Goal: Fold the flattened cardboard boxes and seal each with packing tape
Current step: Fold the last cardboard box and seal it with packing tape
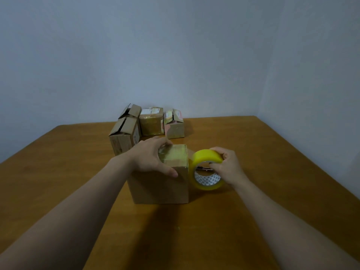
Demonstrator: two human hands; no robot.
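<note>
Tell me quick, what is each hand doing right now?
Left hand: grips the top of the cardboard box, thumb down its near side.
Right hand: grips the yellow packing tape roll beside the box.

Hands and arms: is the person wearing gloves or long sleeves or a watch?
No gloves: the left hand and right hand are uncovered. The left forearm and right forearm are bare to the picture's edge, so no sleeves show. I see no watch, bracelet or ring.
</note>
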